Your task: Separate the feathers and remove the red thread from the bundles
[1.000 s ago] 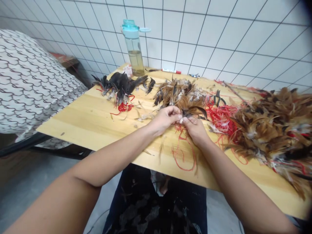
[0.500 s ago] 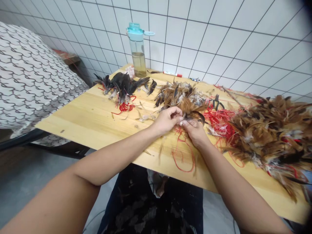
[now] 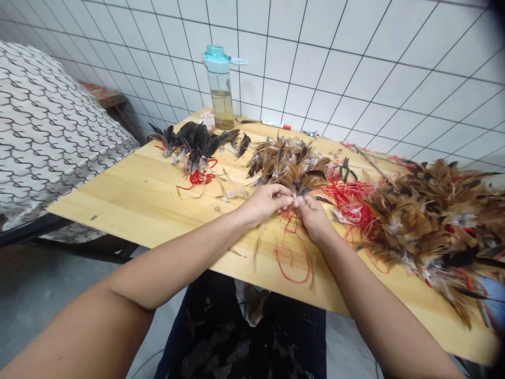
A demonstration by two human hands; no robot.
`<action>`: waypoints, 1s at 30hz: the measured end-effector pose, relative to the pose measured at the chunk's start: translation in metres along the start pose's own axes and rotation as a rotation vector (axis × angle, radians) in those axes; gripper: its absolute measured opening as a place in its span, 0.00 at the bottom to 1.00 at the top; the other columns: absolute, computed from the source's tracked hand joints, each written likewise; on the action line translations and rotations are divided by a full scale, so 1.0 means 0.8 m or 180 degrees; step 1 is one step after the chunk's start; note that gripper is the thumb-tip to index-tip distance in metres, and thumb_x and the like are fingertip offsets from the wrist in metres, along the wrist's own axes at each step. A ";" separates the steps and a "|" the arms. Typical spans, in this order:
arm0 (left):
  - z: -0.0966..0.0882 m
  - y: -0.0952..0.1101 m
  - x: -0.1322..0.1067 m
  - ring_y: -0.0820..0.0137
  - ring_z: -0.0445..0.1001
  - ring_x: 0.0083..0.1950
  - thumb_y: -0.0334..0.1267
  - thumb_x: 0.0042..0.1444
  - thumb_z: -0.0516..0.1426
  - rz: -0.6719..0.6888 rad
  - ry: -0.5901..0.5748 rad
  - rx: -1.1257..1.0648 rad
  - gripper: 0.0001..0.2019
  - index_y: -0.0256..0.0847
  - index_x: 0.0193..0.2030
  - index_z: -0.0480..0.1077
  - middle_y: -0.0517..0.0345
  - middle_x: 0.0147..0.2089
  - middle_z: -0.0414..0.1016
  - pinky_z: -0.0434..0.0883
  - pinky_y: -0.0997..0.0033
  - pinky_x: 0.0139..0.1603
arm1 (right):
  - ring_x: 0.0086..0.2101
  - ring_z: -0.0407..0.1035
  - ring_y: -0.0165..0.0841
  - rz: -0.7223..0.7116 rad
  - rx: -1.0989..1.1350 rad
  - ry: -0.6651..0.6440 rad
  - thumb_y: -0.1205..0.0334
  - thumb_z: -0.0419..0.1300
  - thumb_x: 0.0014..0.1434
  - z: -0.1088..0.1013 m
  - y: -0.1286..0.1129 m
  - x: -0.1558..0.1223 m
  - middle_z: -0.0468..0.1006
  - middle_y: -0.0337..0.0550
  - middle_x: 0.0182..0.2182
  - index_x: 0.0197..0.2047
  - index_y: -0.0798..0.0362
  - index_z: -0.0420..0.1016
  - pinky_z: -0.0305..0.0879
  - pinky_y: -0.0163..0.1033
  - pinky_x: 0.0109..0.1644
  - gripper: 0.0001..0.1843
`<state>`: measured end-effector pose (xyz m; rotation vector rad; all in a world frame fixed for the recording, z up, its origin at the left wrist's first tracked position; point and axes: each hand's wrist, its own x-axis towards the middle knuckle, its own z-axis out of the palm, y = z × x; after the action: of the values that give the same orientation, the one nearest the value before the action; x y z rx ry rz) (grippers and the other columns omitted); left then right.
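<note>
At the middle of the wooden table, my left hand (image 3: 268,202) and my right hand (image 3: 313,217) meet fingertip to fingertip. Both are closed in a pinch at the pale quill ends of a small bunch of brown feathers (image 3: 304,181), which fans out away from me. Red string (image 3: 294,273) trails from under the fingers and loops on the table toward my lap. Whether the string itself is between the fingertips is too small to tell. Just behind lies a pile of brown feathers (image 3: 282,158).
Black feathers (image 3: 197,139) tied with red string lie left. A water bottle (image 3: 221,95) and red-capped marker (image 3: 276,125) are by the tiled wall. Pliers (image 3: 346,169), tangled red string (image 3: 355,202) and a large brown feather heap (image 3: 437,210) lie right.
The view has shifted slightly, so everything sits a little lower and further left. My fingertips have drawn closer together at the feather bunch, and the left fingers have straightened a little.
</note>
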<state>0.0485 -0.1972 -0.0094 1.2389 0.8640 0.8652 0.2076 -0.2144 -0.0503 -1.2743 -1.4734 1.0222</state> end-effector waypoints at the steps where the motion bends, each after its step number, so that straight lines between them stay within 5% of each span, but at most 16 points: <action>1: 0.001 -0.001 0.000 0.80 0.65 0.25 0.32 0.51 0.61 0.0029 -0.0019 -0.0034 0.05 0.32 0.32 0.71 0.59 0.26 0.72 0.64 0.78 0.29 | 0.28 0.58 0.31 -0.0018 0.0007 -0.0004 0.41 0.54 0.57 0.000 -0.001 0.000 0.62 0.36 0.23 0.25 0.49 0.60 0.59 0.37 0.34 0.21; 9: 0.001 -0.010 0.006 0.79 0.65 0.25 0.36 0.50 0.62 0.0215 -0.0171 -0.0319 0.08 0.32 0.26 0.71 0.57 0.25 0.75 0.62 0.77 0.30 | 0.31 0.62 0.32 0.0024 0.0156 -0.0335 0.44 0.57 0.56 0.004 -0.011 0.000 0.68 0.39 0.26 0.25 0.51 0.63 0.61 0.40 0.42 0.19; 19: -0.015 -0.020 0.015 0.74 0.72 0.29 0.44 0.45 0.67 0.0114 -0.0903 -0.0562 0.17 0.32 0.28 0.69 0.55 0.26 0.75 0.64 0.73 0.34 | 0.28 0.61 0.31 0.0194 0.0168 -0.0720 0.39 0.61 0.51 -0.005 -0.017 -0.005 0.67 0.37 0.22 0.22 0.52 0.67 0.60 0.39 0.39 0.24; 25: -0.011 -0.024 0.019 0.79 0.63 0.24 0.36 0.47 0.65 0.0310 -0.0520 -0.0529 0.12 0.34 0.25 0.66 0.63 0.21 0.66 0.60 0.75 0.31 | 0.33 0.69 0.34 0.0153 0.0578 -0.0541 0.39 0.63 0.49 0.004 -0.020 -0.004 0.77 0.43 0.28 0.25 0.52 0.75 0.65 0.42 0.46 0.23; 30: -0.004 -0.021 0.020 0.80 0.63 0.25 0.29 0.47 0.63 0.0235 -0.0153 -0.0726 0.06 0.33 0.30 0.69 0.62 0.26 0.69 0.61 0.75 0.31 | 0.35 0.71 0.36 0.0155 0.0729 -0.0479 0.41 0.65 0.49 0.008 -0.024 -0.005 0.78 0.44 0.29 0.26 0.51 0.75 0.66 0.45 0.48 0.20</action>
<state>0.0539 -0.1833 -0.0273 1.0925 0.6645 0.9612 0.1971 -0.2205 -0.0336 -1.0934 -1.3958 1.3033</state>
